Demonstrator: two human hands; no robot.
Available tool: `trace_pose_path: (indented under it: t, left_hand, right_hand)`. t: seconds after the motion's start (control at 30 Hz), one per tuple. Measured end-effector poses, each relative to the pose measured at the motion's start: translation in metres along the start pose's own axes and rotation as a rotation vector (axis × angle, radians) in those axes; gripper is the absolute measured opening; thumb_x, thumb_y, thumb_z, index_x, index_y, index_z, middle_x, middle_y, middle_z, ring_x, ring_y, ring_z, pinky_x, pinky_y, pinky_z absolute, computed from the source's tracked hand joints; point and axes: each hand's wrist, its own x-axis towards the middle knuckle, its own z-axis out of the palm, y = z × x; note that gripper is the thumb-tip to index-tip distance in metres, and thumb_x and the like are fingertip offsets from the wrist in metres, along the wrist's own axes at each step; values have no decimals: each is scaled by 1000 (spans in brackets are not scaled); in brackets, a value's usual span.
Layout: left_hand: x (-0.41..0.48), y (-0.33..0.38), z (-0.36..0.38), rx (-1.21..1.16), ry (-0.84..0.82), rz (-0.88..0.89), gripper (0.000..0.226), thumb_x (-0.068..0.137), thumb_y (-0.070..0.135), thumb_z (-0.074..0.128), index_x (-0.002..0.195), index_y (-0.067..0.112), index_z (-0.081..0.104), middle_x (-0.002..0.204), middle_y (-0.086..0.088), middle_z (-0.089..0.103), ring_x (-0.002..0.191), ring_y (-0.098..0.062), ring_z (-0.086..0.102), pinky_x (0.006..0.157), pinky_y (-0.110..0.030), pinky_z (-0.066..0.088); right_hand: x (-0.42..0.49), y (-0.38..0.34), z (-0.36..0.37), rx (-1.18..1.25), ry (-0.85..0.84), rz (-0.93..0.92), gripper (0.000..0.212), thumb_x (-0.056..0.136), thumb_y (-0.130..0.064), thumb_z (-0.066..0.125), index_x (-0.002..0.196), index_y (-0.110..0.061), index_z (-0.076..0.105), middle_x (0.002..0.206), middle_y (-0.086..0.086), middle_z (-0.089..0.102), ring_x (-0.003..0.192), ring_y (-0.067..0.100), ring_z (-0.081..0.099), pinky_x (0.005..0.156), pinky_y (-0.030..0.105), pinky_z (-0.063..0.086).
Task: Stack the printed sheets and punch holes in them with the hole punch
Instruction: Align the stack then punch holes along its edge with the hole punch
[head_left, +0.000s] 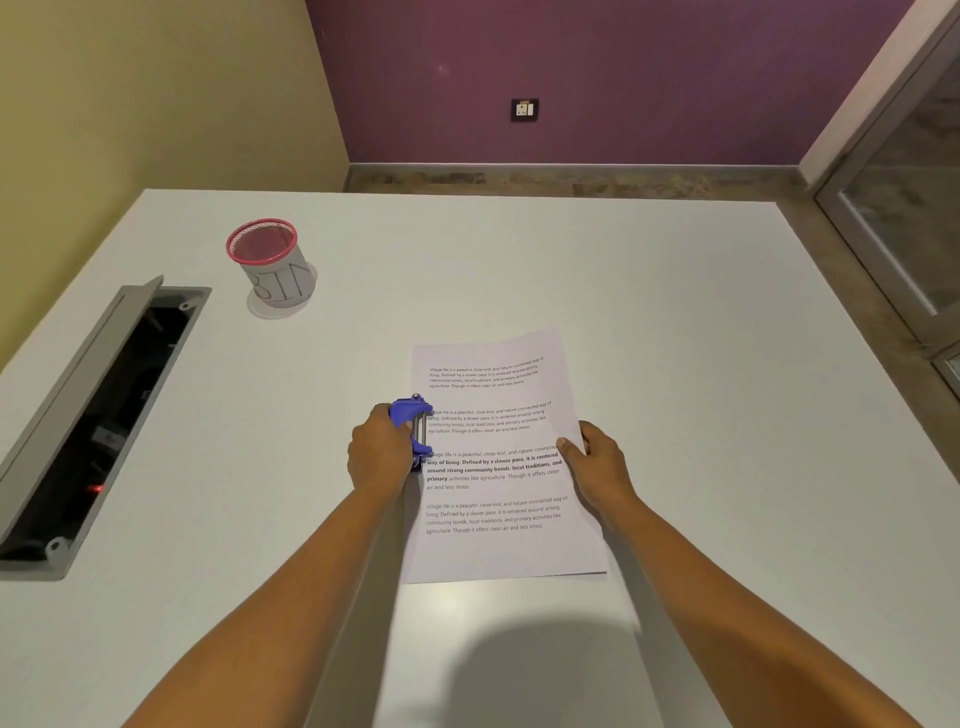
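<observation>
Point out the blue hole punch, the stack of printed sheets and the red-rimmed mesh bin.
blue hole punch (410, 415), head view, top of handle
stack of printed sheets (498, 551), head view, blank lower margin
red-rimmed mesh bin (283, 283), head view, grey side wall

printed sheets (498, 467): stacked flat | blue hole punch (413, 426): on left edge

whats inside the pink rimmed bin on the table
Nothing shows inside the bin: only pink mesh on its inner wall is visible near the rim. Its bottom is hidden by the front wall from this angle, so whether anything lies there cannot be told.
</observation>
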Motion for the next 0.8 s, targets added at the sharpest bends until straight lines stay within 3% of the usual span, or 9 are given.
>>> trace_pose_path:
  t: [0.1,0.17,0.23,0.3,0.4,0.5,0.6,0.7,0.8]
  left_hand:
    - [-2,2,0,10,12,-7,32,92,9,43,123,8,51,110,-16,63,78,-23,46,68,-29,34]
    - [-3,2,0,24,19,-7,32,92,8,43,123,8,51,107,-16,64,76,-24,45,67,-29,33]
    - [-4,2,0,50,31,4,32,92,9,43,123,8,51,99,-14,64,73,-25,46,65,-29,33]
    - [-5,2,2,66,42,25,31,93,8,42,122,9,52,75,-4,57,61,-21,45,56,-26,31]
    - [-8,3,1,76,54,58,32,93,5,41,121,11,53,61,6,42,51,-6,36,47,-21,25]
    - [-6,1,2,115,61,65,32,92,6,41,122,10,52,71,-1,53,61,-21,44,56,-26,30]
    - [-4,-1,4,138,68,64,31,93,7,40,123,9,50,70,-1,51,73,-26,44,65,-27,32]
    - [-6,-2,4,160,67,91,32,93,7,40,123,11,50,60,8,43,66,-23,43,57,-27,29]
    - [-7,-2,3,173,66,113,31,94,8,40,123,14,50,56,13,36,61,-20,41,49,-25,24]
  right_hand:
    - [-1,-2,1,-71,112,-57,30,89,-15,57,118,-6,56,108,11,65,92,21,59,80,25,45]
    - [1,-2,2,-162,195,-103,37,89,-16,57,124,-5,52,106,10,61,90,16,53,83,26,44]
    - [4,-1,4,-212,224,-130,42,90,-16,56,130,-5,47,117,12,56,100,17,52,95,29,43]
    - [7,-1,8,-258,202,-136,44,92,-17,53,133,-5,43,125,12,53,114,20,51,99,29,39]
    - [11,0,13,-315,213,-142,41,92,-17,51,130,-4,46,123,14,56,118,24,49,101,33,39]
    - [14,2,14,-338,248,-131,37,91,-17,51,126,-5,50,121,13,58,116,26,50,98,34,39]
    - [15,1,18,-480,306,-206,32,91,-18,50,123,-11,54,125,5,59,119,23,47,99,35,33]
    - [16,-3,30,-591,239,-368,33,91,-16,48,122,-13,56,132,4,55,127,23,43,105,36,26]
    - [20,-5,46,-741,78,-469,44,93,-30,35,131,-15,49,146,7,41,138,23,30,114,44,15]
